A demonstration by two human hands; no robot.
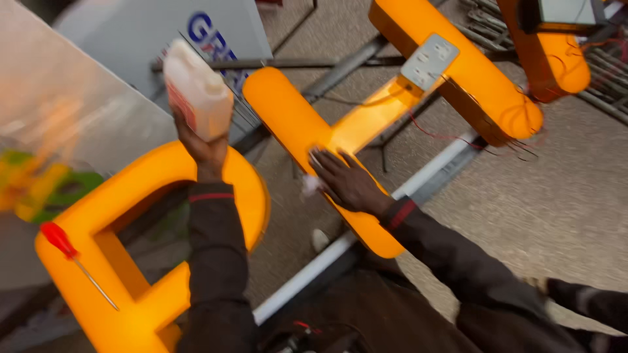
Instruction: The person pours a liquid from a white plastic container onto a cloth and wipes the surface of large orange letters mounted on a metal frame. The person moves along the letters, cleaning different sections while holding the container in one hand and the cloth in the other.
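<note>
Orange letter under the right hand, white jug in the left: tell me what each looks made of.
Orange letter: likely acrylic or similar plastic, smooth and glossy, glowing where light passes through.
White jug: apparently translucent moulded plastic, matte and milky.

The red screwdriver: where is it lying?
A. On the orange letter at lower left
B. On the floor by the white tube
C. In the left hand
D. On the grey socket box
A: the screwdriver rests on the face of the orange letter, while the left hand holds a white bottle.
</note>
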